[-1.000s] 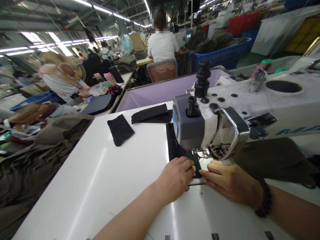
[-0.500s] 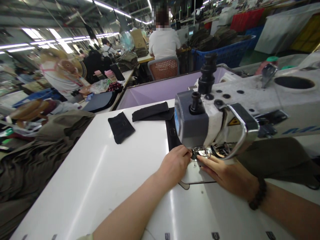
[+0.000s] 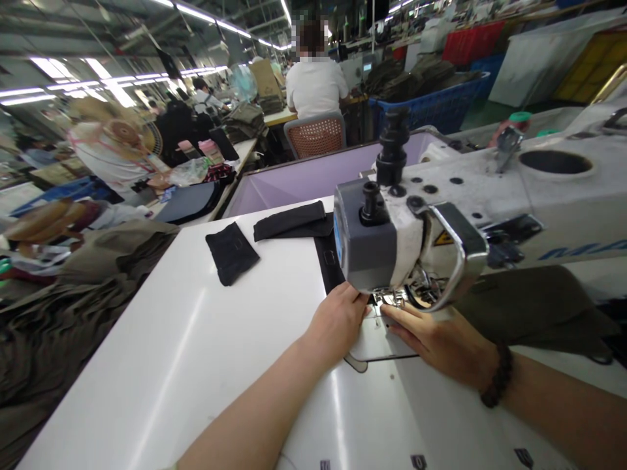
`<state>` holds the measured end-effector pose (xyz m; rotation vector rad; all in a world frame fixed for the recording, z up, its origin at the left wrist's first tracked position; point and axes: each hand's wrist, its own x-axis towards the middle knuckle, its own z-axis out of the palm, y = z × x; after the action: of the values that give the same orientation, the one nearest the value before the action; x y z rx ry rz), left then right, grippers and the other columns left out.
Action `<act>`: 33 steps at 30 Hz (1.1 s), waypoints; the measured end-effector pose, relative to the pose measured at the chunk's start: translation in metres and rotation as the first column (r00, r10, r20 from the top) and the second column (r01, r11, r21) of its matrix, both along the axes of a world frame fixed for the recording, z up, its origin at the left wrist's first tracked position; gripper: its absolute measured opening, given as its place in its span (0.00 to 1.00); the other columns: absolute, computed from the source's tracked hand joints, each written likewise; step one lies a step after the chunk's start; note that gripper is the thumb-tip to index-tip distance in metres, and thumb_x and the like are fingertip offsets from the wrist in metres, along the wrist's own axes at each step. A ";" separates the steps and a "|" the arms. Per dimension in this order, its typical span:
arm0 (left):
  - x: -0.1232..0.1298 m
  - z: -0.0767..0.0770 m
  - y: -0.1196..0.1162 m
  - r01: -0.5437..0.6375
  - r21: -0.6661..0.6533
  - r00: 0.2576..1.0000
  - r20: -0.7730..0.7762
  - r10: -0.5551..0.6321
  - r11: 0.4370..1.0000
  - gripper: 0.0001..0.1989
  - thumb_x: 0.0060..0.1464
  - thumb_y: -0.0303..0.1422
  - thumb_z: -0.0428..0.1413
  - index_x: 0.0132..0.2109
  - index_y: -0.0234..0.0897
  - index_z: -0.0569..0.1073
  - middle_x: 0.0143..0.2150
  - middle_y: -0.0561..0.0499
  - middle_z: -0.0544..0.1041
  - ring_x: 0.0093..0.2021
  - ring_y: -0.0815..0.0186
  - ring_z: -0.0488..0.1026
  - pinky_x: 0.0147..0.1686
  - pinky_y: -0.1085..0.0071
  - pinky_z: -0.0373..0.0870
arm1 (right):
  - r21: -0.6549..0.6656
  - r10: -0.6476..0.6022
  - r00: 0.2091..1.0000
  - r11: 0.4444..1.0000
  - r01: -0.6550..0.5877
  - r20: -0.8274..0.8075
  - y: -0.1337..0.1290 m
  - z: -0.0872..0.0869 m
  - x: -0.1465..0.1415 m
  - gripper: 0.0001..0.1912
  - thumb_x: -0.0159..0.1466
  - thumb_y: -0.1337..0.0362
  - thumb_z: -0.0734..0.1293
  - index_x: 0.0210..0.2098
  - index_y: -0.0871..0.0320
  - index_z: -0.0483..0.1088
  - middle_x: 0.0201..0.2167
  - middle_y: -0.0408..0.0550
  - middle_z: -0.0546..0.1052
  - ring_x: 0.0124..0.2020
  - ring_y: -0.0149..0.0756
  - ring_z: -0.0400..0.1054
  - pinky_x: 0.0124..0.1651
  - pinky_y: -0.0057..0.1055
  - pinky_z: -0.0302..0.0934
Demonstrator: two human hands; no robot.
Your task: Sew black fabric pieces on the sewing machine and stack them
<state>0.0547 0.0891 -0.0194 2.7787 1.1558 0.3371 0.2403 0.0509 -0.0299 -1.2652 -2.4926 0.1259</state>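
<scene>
Left hand [image 3: 336, 323] and right hand [image 3: 443, 336] sit farther forward than a second ago, baring more of the metal plate [image 3: 386, 343]. Palm down, fingers bent and close together, the left touches the near end of the black fabric [image 3: 328, 258], which runs back beside the sewing machine head [image 3: 367, 238]; right fingers stretch leftward, tips by the presser foot [image 3: 390, 297]. Whether either pinches cloth, I cannot tell.

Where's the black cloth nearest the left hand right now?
Near the head view's centre, the black cloth lies just beyond the left hand, left of the sewing machine's head.
</scene>
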 end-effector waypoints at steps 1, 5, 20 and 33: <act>0.000 0.001 0.000 0.000 0.002 1.000 -0.015 0.000 1.000 0.06 0.55 0.27 0.50 0.40 0.33 0.69 0.36 0.47 0.70 0.42 0.62 0.67 0.40 0.68 0.67 | 0.004 -0.002 1.000 1.000 0.002 0.001 0.000 0.001 0.000 0.14 0.60 0.70 0.58 0.45 0.58 0.66 0.38 0.50 0.73 0.37 0.37 0.67 0.39 0.33 0.61; 0.001 0.009 -0.010 -0.054 0.031 0.987 -0.153 0.058 0.998 0.09 0.56 0.32 0.49 0.40 0.31 0.69 0.36 0.46 0.70 0.39 0.61 0.67 0.39 0.66 0.66 | 0.031 0.011 1.000 0.999 -0.011 0.007 0.000 0.002 0.000 0.13 0.60 0.69 0.58 0.43 0.58 0.67 0.34 0.48 0.74 0.33 0.35 0.68 0.35 0.30 0.61; 0.018 0.023 -0.044 0.034 0.009 0.928 -0.373 -0.029 0.999 0.19 0.56 0.40 0.48 0.42 0.25 0.70 0.34 0.45 0.70 0.35 0.61 0.64 0.30 0.67 0.63 | 0.144 0.112 0.994 0.983 -0.111 0.003 0.002 0.003 0.006 0.15 0.62 0.71 0.53 0.41 0.61 0.68 0.32 0.51 0.73 0.30 0.31 0.67 0.33 0.27 0.59; -0.006 0.007 -0.065 0.289 0.176 0.951 -0.166 -0.261 0.941 0.13 0.54 0.23 0.45 0.45 0.21 0.67 0.46 0.41 0.71 0.49 0.61 0.65 0.55 0.68 0.55 | 0.076 0.311 0.949 0.949 -0.306 -0.054 -0.014 0.012 0.008 0.18 0.65 0.65 0.52 0.26 0.60 0.69 0.20 0.44 0.66 0.23 0.30 0.58 0.26 0.29 0.49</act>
<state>0.0488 0.0245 -0.0124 3.1313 0.7745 0.2426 0.2481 0.0366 -0.0175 -0.8225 -2.5965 0.1553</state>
